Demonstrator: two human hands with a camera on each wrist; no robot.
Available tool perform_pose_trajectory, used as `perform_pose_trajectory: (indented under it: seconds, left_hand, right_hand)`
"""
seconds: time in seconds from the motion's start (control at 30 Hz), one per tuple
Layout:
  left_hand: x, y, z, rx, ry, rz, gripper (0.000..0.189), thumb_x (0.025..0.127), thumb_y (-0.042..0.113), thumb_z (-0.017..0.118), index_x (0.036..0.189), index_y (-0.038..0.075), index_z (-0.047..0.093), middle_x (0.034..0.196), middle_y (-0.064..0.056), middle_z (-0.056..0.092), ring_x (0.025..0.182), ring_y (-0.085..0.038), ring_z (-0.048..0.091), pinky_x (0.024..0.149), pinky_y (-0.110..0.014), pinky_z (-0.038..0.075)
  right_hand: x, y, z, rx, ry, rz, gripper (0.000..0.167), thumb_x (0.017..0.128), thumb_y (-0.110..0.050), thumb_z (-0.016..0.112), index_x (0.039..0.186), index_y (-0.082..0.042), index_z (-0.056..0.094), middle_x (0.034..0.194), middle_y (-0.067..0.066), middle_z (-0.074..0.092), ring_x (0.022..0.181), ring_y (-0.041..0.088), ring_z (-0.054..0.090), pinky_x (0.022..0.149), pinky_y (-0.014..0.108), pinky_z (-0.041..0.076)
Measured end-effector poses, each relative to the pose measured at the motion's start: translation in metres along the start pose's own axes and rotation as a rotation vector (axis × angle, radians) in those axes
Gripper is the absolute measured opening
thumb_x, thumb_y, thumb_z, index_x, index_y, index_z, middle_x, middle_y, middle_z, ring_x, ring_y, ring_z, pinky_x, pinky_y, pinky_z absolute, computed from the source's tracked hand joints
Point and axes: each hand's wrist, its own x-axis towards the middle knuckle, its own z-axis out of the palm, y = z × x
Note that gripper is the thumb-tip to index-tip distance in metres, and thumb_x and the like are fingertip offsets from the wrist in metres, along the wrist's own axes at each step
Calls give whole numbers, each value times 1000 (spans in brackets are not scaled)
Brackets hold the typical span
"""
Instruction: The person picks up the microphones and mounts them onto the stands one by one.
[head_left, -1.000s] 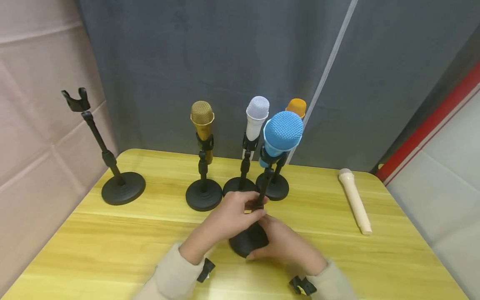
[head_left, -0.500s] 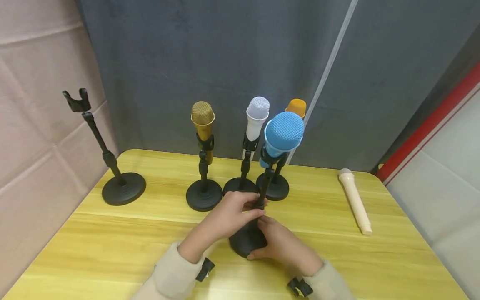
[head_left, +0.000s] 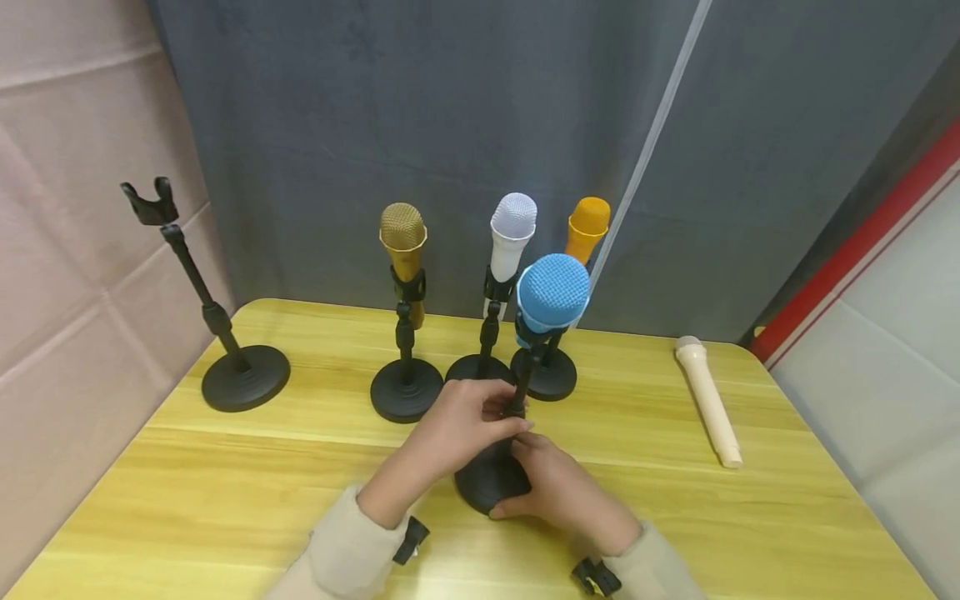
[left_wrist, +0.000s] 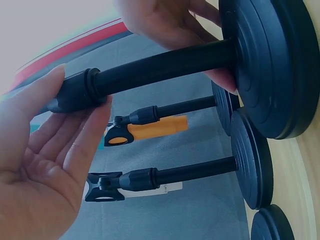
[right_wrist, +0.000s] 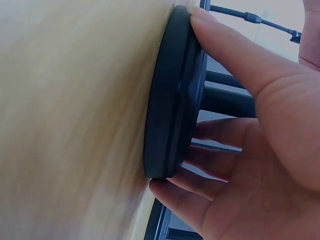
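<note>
A blue microphone (head_left: 553, 292) sits in the clip of a black microphone stand (head_left: 486, 482), near the middle of the table. My left hand (head_left: 467, 423) grips the collar on the stand's pole; in the left wrist view the thumb and fingers close round that collar (left_wrist: 77, 92). With my right hand (head_left: 561, 487) I hold the edge of the round base (right_wrist: 172, 100), thumb on one side and fingers spread along the other. Behind stand a white microphone (head_left: 510, 237), an orange microphone (head_left: 587, 229) and a gold microphone (head_left: 403, 242), each in its own black stand. Fingers partly hide the held pole.
A stand with a bare clip (head_left: 238, 375) is at the table's left. A cream microphone (head_left: 708, 404) lies at the right. A grey curtain (head_left: 375, 108) hangs behind the wooden table (head_left: 247, 483).
The blue microphone's head has dropped lower and slightly left, showing more of the orange microphone behind it. Both hands keep their places on the stand.
</note>
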Motion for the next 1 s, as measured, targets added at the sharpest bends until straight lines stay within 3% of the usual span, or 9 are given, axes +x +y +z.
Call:
perform_pose_trajectory:
  seconds: [0.6,1.0]
  left_hand:
    - [0,-2,1,-8,22,-16,28,88,25,80,112,11,75,105,-1,77,97,-13,74,84,-25,61]
    - [1,0,2,30,46,42,23,87,20,80,107,8,75,102,-2,77,95,-14,74,82,-24,61]
  right_hand:
    - [-1,-1,-1,-2,-7,5,89,73,-44,90,140,2,56,149,23,50,134,34,55,108,51,49]
    - [-1,-1,-1,-9,-12,-2,85,73,-45,90,138,0,58,148,20,51,133,32,55,108,51,50]
